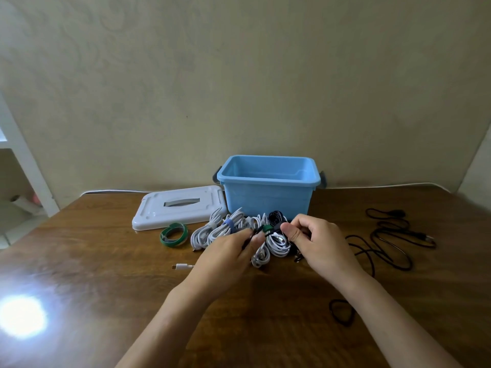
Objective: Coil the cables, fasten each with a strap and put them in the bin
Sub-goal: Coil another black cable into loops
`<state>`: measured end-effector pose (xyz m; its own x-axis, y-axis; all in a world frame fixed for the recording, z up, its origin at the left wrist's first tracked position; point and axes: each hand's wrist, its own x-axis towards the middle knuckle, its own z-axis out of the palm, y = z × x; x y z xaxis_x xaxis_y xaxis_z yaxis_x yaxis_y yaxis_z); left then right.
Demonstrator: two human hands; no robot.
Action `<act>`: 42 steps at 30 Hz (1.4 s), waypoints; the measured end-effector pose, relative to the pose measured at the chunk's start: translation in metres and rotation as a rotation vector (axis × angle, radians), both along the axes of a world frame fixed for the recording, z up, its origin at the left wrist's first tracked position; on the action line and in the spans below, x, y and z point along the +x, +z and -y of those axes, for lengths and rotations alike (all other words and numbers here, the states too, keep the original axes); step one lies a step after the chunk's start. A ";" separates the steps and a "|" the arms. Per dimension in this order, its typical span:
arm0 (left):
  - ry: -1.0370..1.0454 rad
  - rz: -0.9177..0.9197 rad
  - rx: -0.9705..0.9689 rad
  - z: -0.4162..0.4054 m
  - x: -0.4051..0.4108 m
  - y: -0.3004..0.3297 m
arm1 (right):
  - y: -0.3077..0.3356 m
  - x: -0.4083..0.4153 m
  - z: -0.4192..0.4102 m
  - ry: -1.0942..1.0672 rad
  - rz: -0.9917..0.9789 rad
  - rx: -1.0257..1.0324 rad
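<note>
Left grip (233, 248) and right grip (310, 239) each pinching a thin black cable (261, 231), strapped white coils (225, 229) just beyond them on the counter (106, 261), open blue bin (268, 179) behind, loose black cables (385, 243) right of the right grip.

Both bare forearms reach forward and angle in toward each other. The left hand (228, 251) lies back-up with its fingers curled, thumb and forefinger pinching a thin black cable (263, 233). The right hand (313, 240), just beside it, curls round the same cable, thumb uppermost.
</note>
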<state>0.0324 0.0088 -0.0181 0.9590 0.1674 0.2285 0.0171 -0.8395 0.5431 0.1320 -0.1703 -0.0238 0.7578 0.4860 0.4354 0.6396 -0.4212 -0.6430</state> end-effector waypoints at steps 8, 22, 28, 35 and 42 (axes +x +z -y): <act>-0.002 0.046 0.073 -0.001 0.001 -0.001 | 0.001 0.003 0.003 -0.009 0.042 -0.062; 0.141 0.179 -0.261 -0.008 0.001 0.002 | 0.008 -0.002 0.007 -0.028 0.019 -0.203; 0.081 0.216 -0.427 -0.001 -0.001 0.002 | 0.006 -0.025 -0.012 0.208 -0.097 -0.018; 0.007 0.141 -0.379 0.007 0.003 -0.013 | -0.013 -0.038 -0.027 0.250 -0.098 0.063; 0.131 0.276 -0.442 0.000 -0.001 0.001 | -0.005 -0.027 -0.016 0.181 -0.010 -0.221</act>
